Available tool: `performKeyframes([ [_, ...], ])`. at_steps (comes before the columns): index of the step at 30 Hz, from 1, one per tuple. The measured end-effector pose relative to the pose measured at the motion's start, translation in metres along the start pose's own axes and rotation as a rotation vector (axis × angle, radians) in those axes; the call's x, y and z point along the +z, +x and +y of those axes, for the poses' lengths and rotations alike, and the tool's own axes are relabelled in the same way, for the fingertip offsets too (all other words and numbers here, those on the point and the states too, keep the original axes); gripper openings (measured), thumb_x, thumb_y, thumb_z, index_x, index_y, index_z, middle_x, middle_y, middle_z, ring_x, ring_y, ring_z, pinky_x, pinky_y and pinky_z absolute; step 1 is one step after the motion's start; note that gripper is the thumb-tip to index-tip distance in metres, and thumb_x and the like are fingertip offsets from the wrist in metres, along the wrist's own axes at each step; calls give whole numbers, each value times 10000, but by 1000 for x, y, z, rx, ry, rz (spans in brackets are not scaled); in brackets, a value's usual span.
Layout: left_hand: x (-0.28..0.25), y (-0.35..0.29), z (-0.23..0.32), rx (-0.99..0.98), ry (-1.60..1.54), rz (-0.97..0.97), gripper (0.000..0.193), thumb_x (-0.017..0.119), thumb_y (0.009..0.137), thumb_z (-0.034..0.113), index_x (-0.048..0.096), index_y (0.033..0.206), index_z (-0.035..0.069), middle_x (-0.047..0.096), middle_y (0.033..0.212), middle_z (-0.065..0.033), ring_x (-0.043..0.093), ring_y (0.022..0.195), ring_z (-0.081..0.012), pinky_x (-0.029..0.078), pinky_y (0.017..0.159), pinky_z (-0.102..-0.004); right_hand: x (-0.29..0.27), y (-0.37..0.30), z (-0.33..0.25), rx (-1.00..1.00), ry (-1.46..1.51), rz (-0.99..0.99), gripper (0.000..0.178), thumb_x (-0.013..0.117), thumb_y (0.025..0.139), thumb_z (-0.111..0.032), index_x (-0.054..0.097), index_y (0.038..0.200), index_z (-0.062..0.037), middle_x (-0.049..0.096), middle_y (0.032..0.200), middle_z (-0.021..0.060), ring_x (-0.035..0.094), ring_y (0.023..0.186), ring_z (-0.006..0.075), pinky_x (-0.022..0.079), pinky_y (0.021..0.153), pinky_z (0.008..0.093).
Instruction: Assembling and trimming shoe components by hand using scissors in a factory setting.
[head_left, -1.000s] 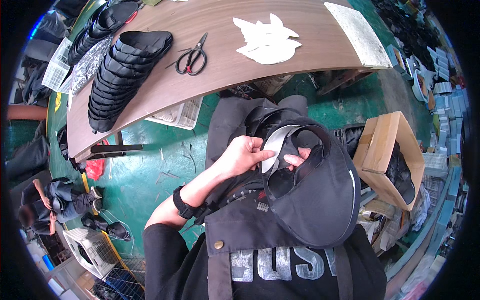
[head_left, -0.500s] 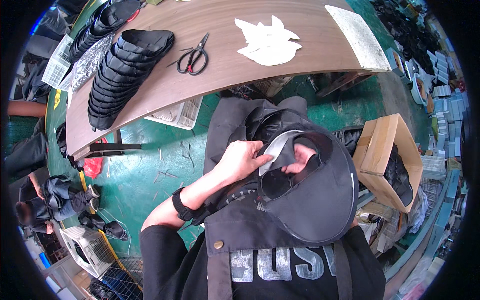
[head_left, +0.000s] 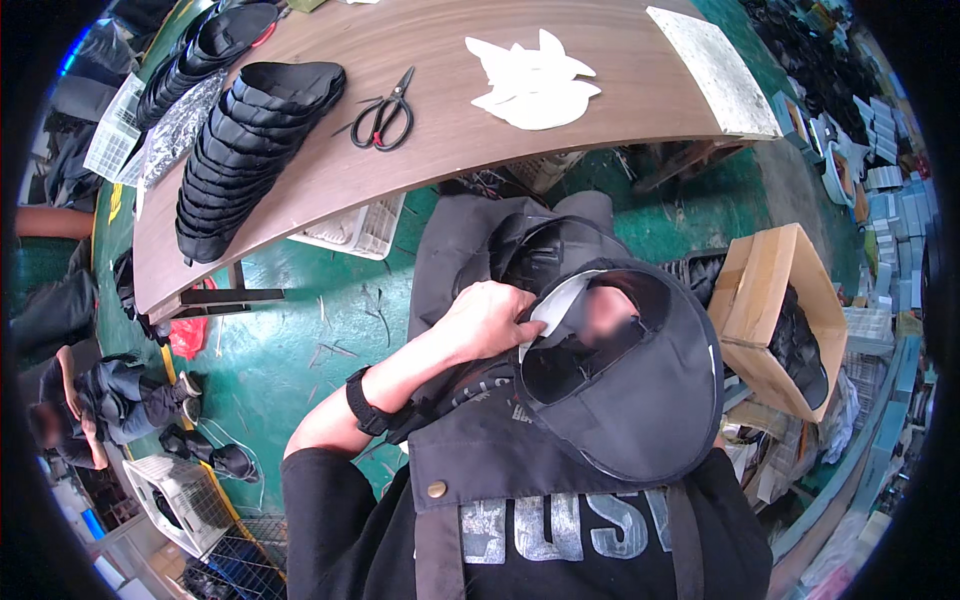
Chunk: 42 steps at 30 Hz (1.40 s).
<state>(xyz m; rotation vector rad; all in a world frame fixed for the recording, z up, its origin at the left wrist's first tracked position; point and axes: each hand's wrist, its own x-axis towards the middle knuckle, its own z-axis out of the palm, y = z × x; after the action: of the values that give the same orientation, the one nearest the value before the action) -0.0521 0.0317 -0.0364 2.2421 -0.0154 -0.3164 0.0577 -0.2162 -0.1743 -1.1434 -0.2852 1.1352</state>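
Observation:
A black shoe upper (head_left: 640, 410), open-mouthed with a rounded flap, lies over my lap against my apron. My left hand (head_left: 485, 318) is closed on its left edge, thumb and fingers pinching a pale grey-white lining piece (head_left: 560, 308) at the opening. Inside the upper, my right hand (head_left: 608, 312) shows only in part. Its fingers are blurred and partly covered by the black material. More black material (head_left: 535, 245) lies on my lap just beyond the upper.
On the brown table (head_left: 420, 150) sit a row of nested black uppers (head_left: 250, 150), scissors (head_left: 385, 118), white cut pieces (head_left: 535, 85) and a white board (head_left: 712, 72). A cardboard box (head_left: 770, 330) with black pieces stands at right. A person (head_left: 90, 400) sits far left.
My right hand has shifted slightly inside the upper and is now blurred. Less of the lining piece shows, and the upper has turned a little. My left hand keeps its pinch.

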Motion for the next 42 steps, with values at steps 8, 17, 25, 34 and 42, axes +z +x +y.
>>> performKeyframes([
  [8, 2, 11, 4, 56, -88, -67, 328, 689, 822, 304, 637, 892, -11, 599, 692, -215, 627, 681, -356, 475, 605, -406, 66, 0, -58, -77, -98, 145, 232, 720, 829, -131, 643, 1025, -36, 661, 934, 18, 618, 860, 137, 484, 782, 288],
  [17, 14, 24, 17, 23, -200, 142, 335, 662, 866, 291, 568, 913, -27, 583, 724, -222, 585, 639, -315, 458, 618, -394, 69, -5, -71, -210, -94, 246, 279, 673, 865, -129, 610, 1111, -13, 639, 1064, 59, 598, 984, 158, 468, 867, 307],
  [25, -1, 27, 19, 153, -156, 113, 231, 611, 898, 194, 585, 1016, -3, 607, 789, -208, 605, 715, -343, 482, 689, -387, 76, -4, -89, -166, -64, 382, 331, 661, 892, -175, 585, 1168, -10, 623, 1111, 72, 594, 987, 170, 474, 862, 322],
  [34, -40, 29, 28, 982, 560, 94, 340, 531, 763, 209, 623, 1044, 41, 572, 1173, -108, 441, 1265, -284, 340, 1040, -466, 67, 10, -90, -225, 23, 396, 276, 610, 916, -186, 591, 1125, -7, 634, 1054, 93, 626, 917, 202, 494, 795, 327],
  [42, -123, 50, 11, 743, 901, 278, 271, 544, 725, 214, 630, 949, 88, 607, 940, -45, 550, 1072, -250, 476, 846, -377, 45, 9, -92, -130, -24, 344, 248, 558, 937, -159, 550, 1124, 4, 639, 972, 112, 652, 800, 204, 508, 653, 297],
])
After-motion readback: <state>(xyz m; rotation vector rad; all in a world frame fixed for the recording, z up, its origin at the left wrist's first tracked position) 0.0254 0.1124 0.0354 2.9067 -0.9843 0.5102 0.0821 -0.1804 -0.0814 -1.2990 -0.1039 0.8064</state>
